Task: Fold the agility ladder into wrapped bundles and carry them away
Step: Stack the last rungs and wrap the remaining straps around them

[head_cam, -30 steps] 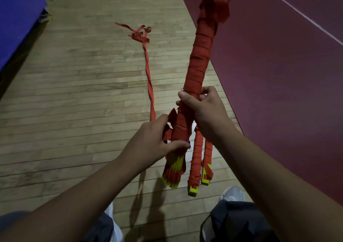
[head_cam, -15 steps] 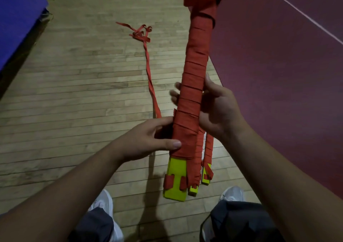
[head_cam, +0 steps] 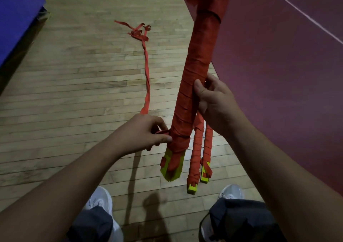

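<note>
Two hands work: our right hand grips the wrapped bundle, our left hand pinches the loose strap; we should pull turns taut.

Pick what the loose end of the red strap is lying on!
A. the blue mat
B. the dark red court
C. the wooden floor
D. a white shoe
C: the loose red strap runs from the left hand out across the wooden floor to a tangled end, apart from the blue mat and the dark red court, while the right hand grips the wrapped bundle.
</note>
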`<state>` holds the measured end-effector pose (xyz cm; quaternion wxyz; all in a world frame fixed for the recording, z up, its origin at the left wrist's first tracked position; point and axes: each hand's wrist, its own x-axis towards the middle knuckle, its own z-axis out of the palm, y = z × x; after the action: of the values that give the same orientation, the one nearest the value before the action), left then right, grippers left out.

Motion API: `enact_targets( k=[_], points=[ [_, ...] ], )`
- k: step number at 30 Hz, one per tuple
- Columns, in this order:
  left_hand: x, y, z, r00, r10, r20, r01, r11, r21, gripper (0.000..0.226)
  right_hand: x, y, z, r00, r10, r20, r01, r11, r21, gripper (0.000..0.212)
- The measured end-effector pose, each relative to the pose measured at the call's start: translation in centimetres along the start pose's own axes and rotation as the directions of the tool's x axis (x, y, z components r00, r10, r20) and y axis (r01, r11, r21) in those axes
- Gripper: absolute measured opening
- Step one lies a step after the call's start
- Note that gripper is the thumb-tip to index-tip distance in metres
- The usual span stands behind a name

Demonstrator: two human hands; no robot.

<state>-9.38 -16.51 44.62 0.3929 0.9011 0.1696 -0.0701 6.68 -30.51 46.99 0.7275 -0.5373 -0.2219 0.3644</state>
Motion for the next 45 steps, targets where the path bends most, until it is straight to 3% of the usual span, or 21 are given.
enact_targets(
  k=[2,4,7,9,12,15,17,19,22,24,29,32,35,38,41,45],
  points=[
    [0.0,-0.1,0.0,0.999,-0.030,-0.035,0.027,0.997,-0.075,0.024,0.2,0.1,-0.1,0.999,-0.029,-0.035,0.026,0.994,-0.102,0.020],
    [-0.3,-0.1,0.3,0.997,-0.049,-0.052,0.042,0.990,-0.134,0.049,0.4,0.3,-0.2,0.996,-0.040,-0.081,0.026,0.985,-0.171,0.023],
    [-0.4,0.3,1.6,0.997,-0.052,-0.057,0.047,0.996,-0.079,0.079,0.6,0.6,0.0,0.986,-0.047,-0.160,0.008,0.971,-0.238,0.055],
    [-0.4,0.5,2.6,0.991,-0.029,-0.129,0.031,0.999,0.017,0.073,0.7,0.8,0.1,0.978,-0.059,-0.202,0.000,0.960,-0.282,0.064],
    [-0.6,0.7,2.8,0.980,0.064,-0.188,-0.047,0.994,0.096,0.051,0.7,1.0,0.1,0.972,-0.059,-0.226,-0.009,0.958,-0.287,0.058],
    [-0.5,0.4,1.9,0.990,0.089,-0.111,-0.095,0.994,-0.049,0.046,0.5,0.3,-0.3,0.977,-0.077,-0.198,0.020,0.961,-0.277,0.044],
    [-0.6,0.4,1.1,0.994,0.111,-0.010,-0.110,0.952,-0.286,0.051,0.4,-0.2,-0.5,0.987,-0.059,-0.151,0.037,0.989,-0.146,0.025],
    [-0.9,0.9,0.8,0.983,0.175,0.060,-0.123,0.859,-0.497,0.047,0.1,-0.5,-0.3,0.998,0.015,-0.062,-0.008,0.994,0.110,0.020],
    [-1.1,1.4,0.8,0.961,0.247,0.125,-0.107,0.749,-0.654,0.039,-0.4,-0.5,0.8,0.983,0.142,0.120,-0.178,0.900,0.397,0.043],
    [-1.1,1.3,0.9,0.951,0.273,0.146,-0.107,0.732,-0.673,0.035,-0.7,-0.6,1.3,0.968,0.174,0.181,-0.236,0.875,0.422,0.056],
    [-0.8,1.1,0.5,0.952,0.221,0.213,-0.062,0.818,-0.572,0.037,-0.5,-0.9,0.7,0.975,0.184,0.128,-0.217,0.918,0.333,0.053],
    [-0.6,0.7,0.1,0.971,0.078,0.228,0.005,0.940,-0.342,0.044,-0.3,-0.9,0.2,0.990,0.123,0.068,-0.132,0.979,0.156,0.045],
    [-0.5,0.3,0.2,0.991,-0.021,0.132,0.041,0.987,-0.155,0.034,-0.1,-1.0,-0.3,0.998,0.066,-0.005,-0.065,0.997,0.045,0.039],
    [-0.6,0.1,0.2,0.996,-0.056,0.066,0.065,0.988,-0.137,0.029,0.1,-0.9,-0.6,0.998,0.011,-0.062,-0.015,0.999,-0.051,0.028],
    [-0.8,0.1,0.7,1.000,-0.029,0.001,0.029,1.000,-0.013,0.043,0.4,-0.4,-0.5,0.995,-0.015,-0.101,0.005,0.995,-0.098,0.024],
    [-0.9,0.4,2.0,0.995,0.010,-0.103,0.005,0.990,0.138,0.059,0.4,0.1,-0.2,0.986,-0.006,-0.167,-0.012,0.994,-0.106,0.039]
  ],
)
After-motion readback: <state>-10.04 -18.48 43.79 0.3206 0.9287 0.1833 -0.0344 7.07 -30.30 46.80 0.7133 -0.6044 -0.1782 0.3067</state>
